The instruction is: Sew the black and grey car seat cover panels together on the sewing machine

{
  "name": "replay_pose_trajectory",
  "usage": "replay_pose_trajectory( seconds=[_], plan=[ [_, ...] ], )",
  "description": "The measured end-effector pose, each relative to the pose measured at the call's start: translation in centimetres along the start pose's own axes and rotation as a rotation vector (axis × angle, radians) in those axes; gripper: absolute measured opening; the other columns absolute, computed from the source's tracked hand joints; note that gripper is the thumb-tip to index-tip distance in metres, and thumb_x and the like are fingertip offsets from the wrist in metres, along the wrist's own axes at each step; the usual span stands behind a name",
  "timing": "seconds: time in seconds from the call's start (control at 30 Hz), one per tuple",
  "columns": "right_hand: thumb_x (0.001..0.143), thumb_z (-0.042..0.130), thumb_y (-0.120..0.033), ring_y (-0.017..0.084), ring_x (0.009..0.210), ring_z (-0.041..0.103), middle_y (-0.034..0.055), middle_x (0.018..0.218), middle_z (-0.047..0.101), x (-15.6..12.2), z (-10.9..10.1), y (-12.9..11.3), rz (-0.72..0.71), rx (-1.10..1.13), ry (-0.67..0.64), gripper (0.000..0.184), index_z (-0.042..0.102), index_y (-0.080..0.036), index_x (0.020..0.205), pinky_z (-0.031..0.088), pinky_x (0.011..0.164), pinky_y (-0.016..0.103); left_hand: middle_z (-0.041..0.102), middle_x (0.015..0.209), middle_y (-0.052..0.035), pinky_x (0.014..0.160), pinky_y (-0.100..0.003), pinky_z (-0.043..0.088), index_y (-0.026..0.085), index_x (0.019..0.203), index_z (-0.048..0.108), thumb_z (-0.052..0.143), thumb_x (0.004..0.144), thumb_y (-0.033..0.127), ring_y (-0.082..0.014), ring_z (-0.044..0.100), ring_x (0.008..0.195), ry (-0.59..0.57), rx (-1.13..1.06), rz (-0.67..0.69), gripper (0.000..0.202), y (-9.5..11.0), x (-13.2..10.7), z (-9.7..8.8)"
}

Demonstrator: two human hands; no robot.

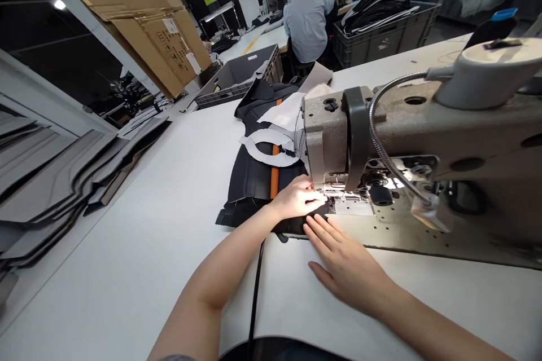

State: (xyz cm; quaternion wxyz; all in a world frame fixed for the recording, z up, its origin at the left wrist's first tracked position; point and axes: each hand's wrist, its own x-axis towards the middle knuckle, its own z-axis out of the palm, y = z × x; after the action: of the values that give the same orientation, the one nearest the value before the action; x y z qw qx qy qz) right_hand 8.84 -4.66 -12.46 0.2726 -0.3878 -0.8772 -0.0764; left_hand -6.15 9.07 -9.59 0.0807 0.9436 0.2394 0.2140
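Observation:
A black fabric piece (252, 175) with an orange strip (275, 172) and a whitish curved backing (257, 149) lies to the left of the sewing machine (339, 124). One edge of the fabric runs in by the needle area. My left hand (296, 198) is close beside the needle, fingers pinched together at the lit fabric edge; what lies between the fingertips is too small to make out. My right hand (339, 256) lies flat, fingers stretched out, with its fingertips on the near edge of the black fabric.
Stacked grey panels (63, 169) lie along the left side. Behind the fabric stands a grey crate (237, 82), with a cardboard box (165, 51) to its left. A seated person (308, 20) is farther back, next to another crate (389, 34) full of dark pieces.

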Motion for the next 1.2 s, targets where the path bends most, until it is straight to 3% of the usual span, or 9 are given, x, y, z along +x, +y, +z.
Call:
replay_pose_trajectory(
  seconds=[0.1, 0.2, 0.3, 0.47, 0.63, 0.77, 0.93, 1.07, 1.2],
  plan=[
    [0.095, 0.034, -0.027, 0.03, 0.123, 0.047, 0.0135, 0.131, 0.053, -0.1, -0.4, 0.0, -0.046, 0.089, -0.026, 0.042, 0.057, -0.009, 0.124, 0.045, 0.1, 0.052, 0.063, 0.093, -0.0074, 0.088, -0.032, 0.048, 0.017, 0.081, 0.069, 0.054, 0.089, 0.028, -0.019, 0.058, 0.094, 0.191, -0.066, -0.03, 0.021, 0.1, -0.2, -0.3],
    [0.094, 0.038, -0.019, 0.027, 0.119, 0.051, 0.0127, 0.124, 0.058, -0.2, -0.9, 0.1, -0.069, 0.19, 0.014, 0.034, 0.061, -0.012, 0.117, 0.045, 0.1, 0.05, 0.059, 0.088, -0.0062, 0.077, -0.027, 0.049, 0.016, 0.075, 0.065, 0.052, 0.088, 0.023, -0.0157, 0.058, 0.084, 0.407, -0.103, -0.196, 0.019, 0.0, -0.3, -0.6],
    [0.091, 0.04, -0.013, 0.025, 0.114, 0.054, 0.0111, 0.119, 0.06, -0.3, -1.3, 0.2, -0.093, 0.28, 0.048, 0.03, 0.062, -0.013, 0.112, 0.047, 0.099, 0.046, 0.055, 0.079, -0.0035, 0.066, -0.023, 0.047, 0.016, 0.071, 0.059, 0.05, 0.087, 0.019, -0.0125, 0.054, 0.071, 0.459, -0.025, -0.407, 0.019, -0.3, -0.1, -0.7],
    [0.09, 0.041, -0.011, 0.022, 0.104, 0.057, 0.0106, 0.111, 0.063, -0.3, -1.5, 0.2, -0.115, 0.373, 0.048, 0.028, 0.061, -0.013, 0.11, 0.051, 0.09, 0.04, 0.056, 0.092, -0.0083, 0.079, -0.028, 0.046, 0.015, 0.088, 0.057, 0.048, 0.086, 0.015, -0.019, 0.054, 0.09, 0.385, 0.136, -0.58, 0.009, -0.8, 0.9, -0.4],
    [0.091, 0.041, -0.011, 0.02, 0.102, 0.057, 0.0082, 0.105, 0.065, -0.5, -1.3, 0.1, -0.094, 0.415, 0.041, 0.028, 0.059, -0.015, 0.112, 0.05, 0.089, 0.038, 0.056, 0.106, -0.0196, 0.095, -0.046, 0.037, 0.007, 0.106, 0.057, 0.049, 0.086, 0.023, -0.0334, 0.049, 0.108, 0.141, 0.289, -0.686, 0.026, -0.4, 2.2, 0.1],
    [0.093, 0.04, -0.013, 0.019, 0.1, 0.058, 0.0071, 0.104, 0.065, -1.0, -1.2, 0.2, -0.058, 0.406, 0.028, 0.027, 0.058, -0.015, 0.112, 0.051, 0.086, 0.037, 0.058, 0.108, -0.0217, 0.102, -0.048, 0.031, 0.005, 0.106, 0.057, 0.048, 0.089, 0.031, -0.0349, 0.048, 0.111, 0.023, 0.345, -0.727, 0.033, -0.7, 0.9, -1.4],
    [0.094, 0.039, -0.015, 0.02, 0.102, 0.059, 0.0064, 0.107, 0.065, -1.7, -1.3, 0.2, -0.083, 0.361, 0.008, 0.027, 0.059, -0.018, 0.111, 0.051, 0.086, 0.037, 0.058, 0.118, -0.016, 0.1, -0.04, 0.036, 0.01, 0.114, 0.054, 0.04, 0.088, 0.021, -0.028, 0.052, 0.112, -0.033, 0.307, -0.889, 0.032, -0.9, -8.1, -7.7],
    [0.093, 0.04, -0.018, 0.02, 0.105, 0.059, 0.0043, 0.11, 0.066, -2.1, -1.1, 0.4, -0.148, 0.327, 0.008, 0.029, 0.061, -0.021, 0.113, 0.051, 0.088, 0.037, 0.056, 0.127, -0.0086, 0.098, -0.032, 0.04, 0.015, 0.122, 0.053, 0.035, 0.087, 0.022, -0.0222, 0.053, 0.114, -0.113, 0.193, -1.068, 0.04, 3.3, -18.9, -14.1],
    [0.092, 0.043, -0.02, 0.02, 0.105, 0.059, 0.0021, 0.112, 0.065, -2.6, -0.2, 0.6, -0.186, 0.342, 0.037, 0.029, 0.062, -0.025, 0.114, 0.051, 0.088, 0.038, 0.068, 0.076, -0.0054, 0.06, -0.028, 0.049, 0.016, 0.085, 0.067, 0.034, 0.086, 0.037, -0.0197, 0.063, 0.064, -0.282, 0.051, -1.323, 0.039, 9.1, -27.1, -19.7]
  ],
)
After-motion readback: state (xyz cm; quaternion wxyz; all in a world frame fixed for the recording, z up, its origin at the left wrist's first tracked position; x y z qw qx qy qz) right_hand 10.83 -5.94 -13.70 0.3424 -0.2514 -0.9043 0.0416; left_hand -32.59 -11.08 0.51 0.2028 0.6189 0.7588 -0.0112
